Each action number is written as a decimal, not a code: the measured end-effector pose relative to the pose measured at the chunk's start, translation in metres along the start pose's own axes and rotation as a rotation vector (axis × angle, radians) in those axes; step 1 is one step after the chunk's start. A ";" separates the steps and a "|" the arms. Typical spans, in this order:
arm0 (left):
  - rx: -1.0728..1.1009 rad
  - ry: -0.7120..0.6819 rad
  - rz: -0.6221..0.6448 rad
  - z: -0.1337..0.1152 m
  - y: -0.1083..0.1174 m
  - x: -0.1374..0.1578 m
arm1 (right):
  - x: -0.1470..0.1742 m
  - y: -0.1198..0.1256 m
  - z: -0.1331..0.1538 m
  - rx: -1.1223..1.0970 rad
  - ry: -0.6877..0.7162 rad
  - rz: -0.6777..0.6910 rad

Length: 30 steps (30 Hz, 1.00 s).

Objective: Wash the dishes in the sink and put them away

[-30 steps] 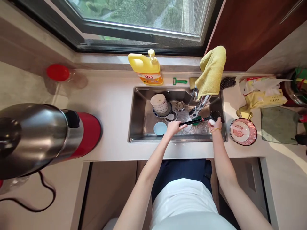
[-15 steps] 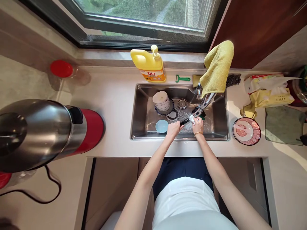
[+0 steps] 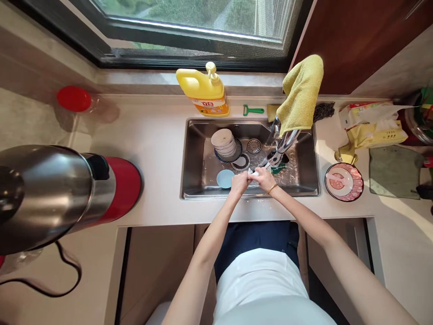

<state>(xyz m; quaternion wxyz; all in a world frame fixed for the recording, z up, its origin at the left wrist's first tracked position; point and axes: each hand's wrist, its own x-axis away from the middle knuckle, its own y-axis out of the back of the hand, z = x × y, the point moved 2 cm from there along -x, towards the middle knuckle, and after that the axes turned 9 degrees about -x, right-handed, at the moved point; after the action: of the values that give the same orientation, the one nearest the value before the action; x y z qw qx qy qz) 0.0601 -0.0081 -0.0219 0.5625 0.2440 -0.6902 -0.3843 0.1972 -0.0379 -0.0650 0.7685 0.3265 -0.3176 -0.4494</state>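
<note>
Steel sink (image 3: 194, 153), both hands' (image 3: 252, 180) fingers curled tight round 1 small white item (image 3: 253, 172).

Both arms are stretched forward and bent slightly inward. The left hand (image 3: 239, 184) and the right hand (image 3: 264, 178) are brought together, fingers curled and touching. A bangle is worn on the right wrist.

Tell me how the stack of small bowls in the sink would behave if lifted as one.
The stack of small bowls looks ceramic, so probably heavy for its size and fragile. It leans slightly, so it may tip. The sink is wet, so likely slippery.
</note>
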 end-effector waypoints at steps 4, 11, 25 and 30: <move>-0.002 0.032 -0.037 0.009 0.000 0.005 | -0.007 0.012 -0.013 -0.006 0.011 -0.011; -0.001 0.055 -0.034 0.016 -0.007 0.020 | -0.011 0.032 -0.072 -0.061 -0.271 -0.090; 0.075 0.132 -0.030 0.022 -0.013 0.019 | -0.002 -0.028 0.003 -0.314 -0.157 -0.290; 0.041 0.158 -0.073 0.040 -0.014 0.034 | -0.009 0.004 -0.069 -0.363 -0.632 -0.651</move>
<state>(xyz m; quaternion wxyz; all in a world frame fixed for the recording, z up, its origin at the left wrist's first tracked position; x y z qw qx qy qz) 0.0116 -0.0322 -0.0158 0.5956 0.3101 -0.6422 -0.3699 0.2491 -0.0131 -0.1039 0.4986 0.1174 -0.3330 -0.7916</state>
